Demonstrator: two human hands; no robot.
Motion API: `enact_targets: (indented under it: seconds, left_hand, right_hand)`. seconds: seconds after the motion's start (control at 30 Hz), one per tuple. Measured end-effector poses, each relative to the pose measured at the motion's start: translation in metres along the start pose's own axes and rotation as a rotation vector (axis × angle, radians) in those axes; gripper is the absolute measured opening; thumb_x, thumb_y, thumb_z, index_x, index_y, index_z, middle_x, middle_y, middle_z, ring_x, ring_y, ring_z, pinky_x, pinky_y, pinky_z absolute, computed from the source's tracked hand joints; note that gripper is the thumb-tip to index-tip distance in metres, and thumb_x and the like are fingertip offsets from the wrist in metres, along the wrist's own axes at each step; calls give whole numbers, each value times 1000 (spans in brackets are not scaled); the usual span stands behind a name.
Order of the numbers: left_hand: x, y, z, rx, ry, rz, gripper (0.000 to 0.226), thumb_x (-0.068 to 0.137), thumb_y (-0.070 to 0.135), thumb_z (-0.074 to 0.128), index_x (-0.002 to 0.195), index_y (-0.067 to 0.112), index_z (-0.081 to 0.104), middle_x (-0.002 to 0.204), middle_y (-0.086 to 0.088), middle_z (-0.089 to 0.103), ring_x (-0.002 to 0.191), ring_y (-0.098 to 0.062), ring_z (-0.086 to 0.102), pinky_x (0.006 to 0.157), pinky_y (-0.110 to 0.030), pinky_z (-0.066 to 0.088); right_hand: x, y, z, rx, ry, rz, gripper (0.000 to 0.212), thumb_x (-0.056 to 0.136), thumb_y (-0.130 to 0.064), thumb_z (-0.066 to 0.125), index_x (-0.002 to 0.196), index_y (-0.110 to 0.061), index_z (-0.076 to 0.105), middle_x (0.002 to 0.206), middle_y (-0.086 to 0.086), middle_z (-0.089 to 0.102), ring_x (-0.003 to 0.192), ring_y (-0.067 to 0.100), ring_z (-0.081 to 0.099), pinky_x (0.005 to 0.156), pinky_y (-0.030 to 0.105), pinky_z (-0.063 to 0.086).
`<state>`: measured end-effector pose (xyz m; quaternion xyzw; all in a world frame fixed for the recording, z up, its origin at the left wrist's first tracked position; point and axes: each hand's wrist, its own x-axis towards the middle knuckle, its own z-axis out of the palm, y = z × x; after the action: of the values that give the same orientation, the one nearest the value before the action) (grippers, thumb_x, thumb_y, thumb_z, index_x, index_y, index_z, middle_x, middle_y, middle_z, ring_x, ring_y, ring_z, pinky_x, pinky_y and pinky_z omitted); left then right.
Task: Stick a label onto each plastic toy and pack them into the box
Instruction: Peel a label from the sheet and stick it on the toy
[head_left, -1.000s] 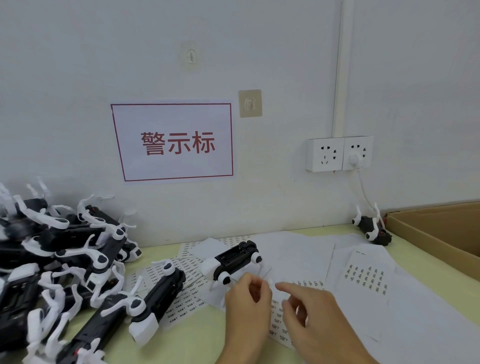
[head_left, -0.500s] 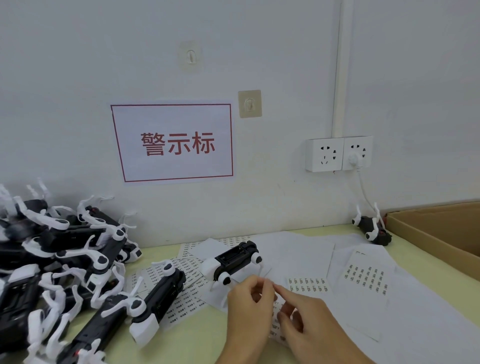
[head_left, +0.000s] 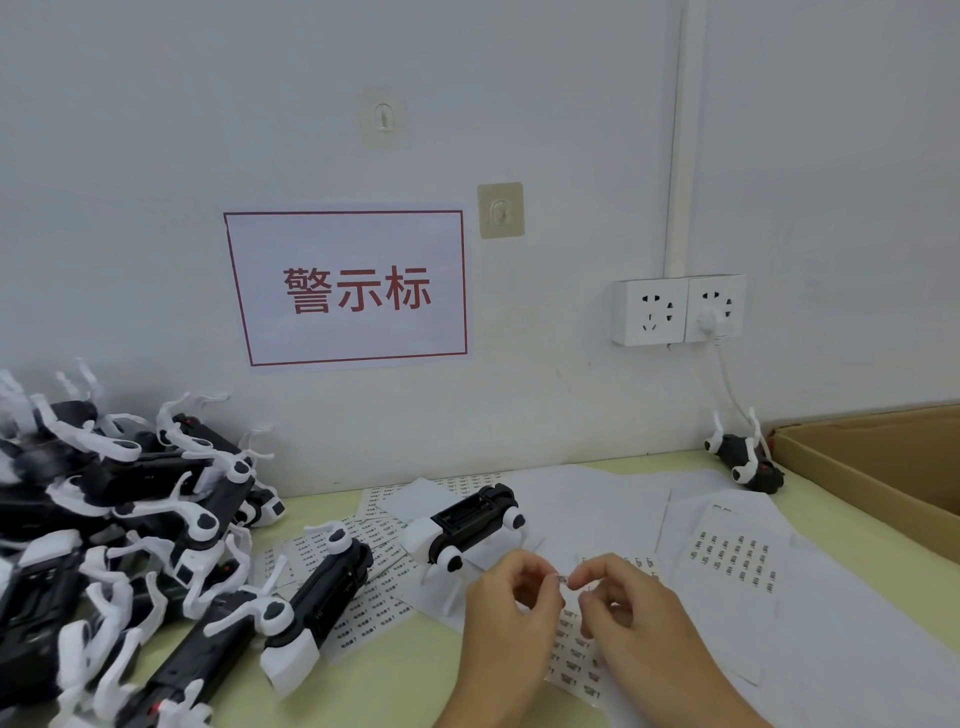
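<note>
Label (head_left: 563, 578) pinched between left hand (head_left: 511, 613) and right hand (head_left: 636, 618), both grips clamped on it above the label sheet (head_left: 574, 654). We should keep it flat, adhesive untouched, then press onto toy (head_left: 470, 525) just beyond; box (head_left: 878, 467) far right.

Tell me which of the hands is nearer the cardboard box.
Right. The right hand lies toward the cardboard box, with label sheets between them; the left hand sits further off, close to the upturned toy.
</note>
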<state>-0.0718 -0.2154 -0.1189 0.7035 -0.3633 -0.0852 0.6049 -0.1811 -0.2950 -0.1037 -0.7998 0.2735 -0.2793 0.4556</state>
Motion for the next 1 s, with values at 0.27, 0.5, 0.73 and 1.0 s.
enact_targets:
  seconds: [0.27, 0.5, 0.73, 1.0]
  left_hand:
    - [0, 2, -1, -27, 3, -14, 17, 91, 10, 64, 76, 18, 67, 67, 5, 68, 63, -4, 61, 65, -24, 53]
    - [-4, 4, 1, 51, -91, 50, 21, 88, 7, 60, 76, 24, 65, 71, 1, 68, 62, -4, 59, 58, -16, 43]
    - [-3, 4, -1, 34, -84, 9, 21, 89, 5, 59, 89, 24, 68, 74, 4, 71, 68, -4, 63, 62, -14, 45]
    - [-1, 7, -7, -75, -85, -68, 20, 92, 3, 60, 87, 18, 71, 75, 0, 74, 62, -3, 63, 58, -16, 46]
  right_hand:
    - [3, 0, -3, -66, 123, -42, 16, 91, -17, 64, 88, -32, 63, 70, -18, 66, 52, 1, 54, 55, 11, 40]
    - [1, -2, -2, -121, 130, -100, 21, 84, -18, 72, 68, -30, 66, 65, -12, 66, 48, 3, 52, 57, 13, 43]
    - [7, -2, -6, 87, 101, -10, 22, 86, -16, 72, 66, -26, 72, 63, -7, 67, 49, 3, 52, 55, 11, 43]
    - [9, -2, -4, 332, -4, 115, 23, 94, -11, 62, 87, -25, 78, 64, -1, 65, 54, 14, 58, 54, 22, 41]
